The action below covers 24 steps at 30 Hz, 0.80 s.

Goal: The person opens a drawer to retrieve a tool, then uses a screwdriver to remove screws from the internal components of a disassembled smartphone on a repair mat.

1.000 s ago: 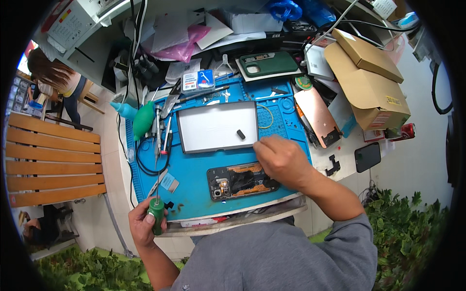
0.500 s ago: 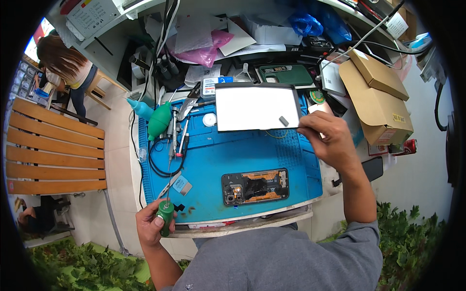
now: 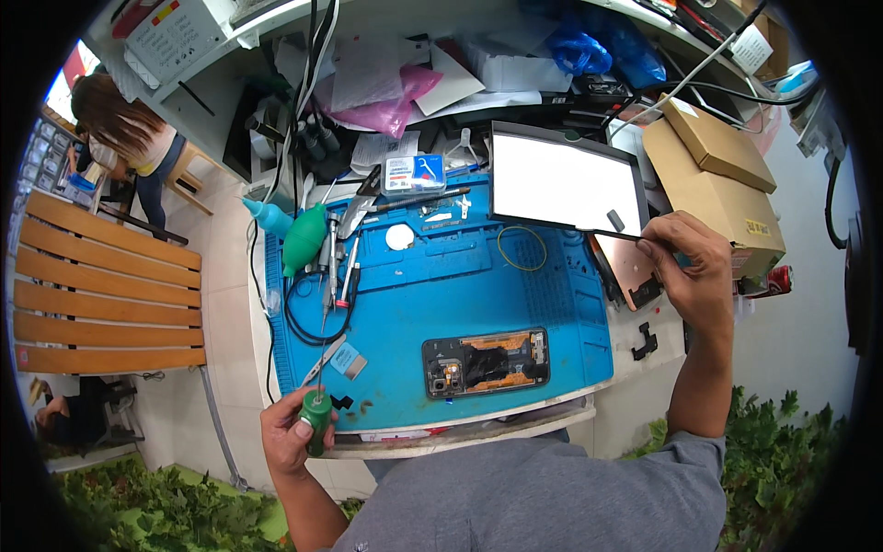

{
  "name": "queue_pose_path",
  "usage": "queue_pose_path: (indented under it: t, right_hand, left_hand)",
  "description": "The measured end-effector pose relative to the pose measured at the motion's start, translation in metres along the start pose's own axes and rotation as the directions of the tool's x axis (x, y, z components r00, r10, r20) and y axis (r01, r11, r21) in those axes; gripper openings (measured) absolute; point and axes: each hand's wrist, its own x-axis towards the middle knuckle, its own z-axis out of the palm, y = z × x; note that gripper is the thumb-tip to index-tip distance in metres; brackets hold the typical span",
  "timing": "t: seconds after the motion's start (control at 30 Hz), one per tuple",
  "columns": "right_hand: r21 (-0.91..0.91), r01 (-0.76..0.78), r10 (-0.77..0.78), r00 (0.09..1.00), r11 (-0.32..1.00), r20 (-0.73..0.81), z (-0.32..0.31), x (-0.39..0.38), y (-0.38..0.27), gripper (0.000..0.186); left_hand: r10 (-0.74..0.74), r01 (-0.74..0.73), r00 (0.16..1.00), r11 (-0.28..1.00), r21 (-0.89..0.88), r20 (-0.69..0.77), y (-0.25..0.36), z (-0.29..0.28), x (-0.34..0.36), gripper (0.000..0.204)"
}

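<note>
My left hand (image 3: pixel 287 432), at the mat's near left corner, is wrapped round a green-handled screwdriver (image 3: pixel 315 419) whose thin shaft points away from me. At the far right my right hand (image 3: pixel 694 267) pinches the near right corner of a flat, bright white panel with a black border (image 3: pixel 561 175). A small dark grey piece (image 3: pixel 615 220) lies on that panel near my fingers. An opened phone (image 3: pixel 486 362) with its inner parts showing rests on the blue work mat (image 3: pixel 405 317), touched by neither hand.
Left on the mat are a green air blower (image 3: pixel 304 241), slim tools (image 3: pixel 348 274) and a blue-grey blade piece (image 3: pixel 348 360). A yellow ring (image 3: pixel 521 248) lies below the panel. Cardboard boxes (image 3: pixel 708 175) stand at the right; a copper-coloured plate (image 3: pixel 625 267) lies beside the mat.
My right hand has carried the white panel to the right, tilting it, which uncovers small parts and the yellow ring. My left hand keeps hold of the screwdriver in nearly the same place.
</note>
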Motion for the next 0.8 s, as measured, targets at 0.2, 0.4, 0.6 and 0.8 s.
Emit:
queue_pose_path:
  t: [0.2,0.4,0.6,0.8]
  right_hand:
    - [0.016,0.014,-0.013,0.999,1.0,-0.049,-0.009,-0.003,0.003,0.017]
    - [0.001,0.059,-0.059,0.997,0.998,-0.042,-0.017,-0.013,0.017,0.018]
    - [0.027,0.152,-0.153,0.988,0.988,0.031,-0.011,0.004,0.021,0.013]
    - [0.084,0.167,-0.174,0.98,0.982,0.091,0.006,0.017,0.019,0.009]
  left_hand:
    - [0.015,-0.015,1.0,1.0,-0.003,-0.017,-0.001,-0.003,0.0,0.081]
    - [0.019,-0.017,0.999,0.997,0.078,-0.031,-0.01,-0.012,0.004,0.085]
    - [0.034,-0.031,0.997,0.998,0.053,-0.067,-0.015,-0.022,0.001,0.084]
    - [0.021,-0.017,0.998,0.997,0.069,-0.058,-0.006,-0.017,0.007,0.083]
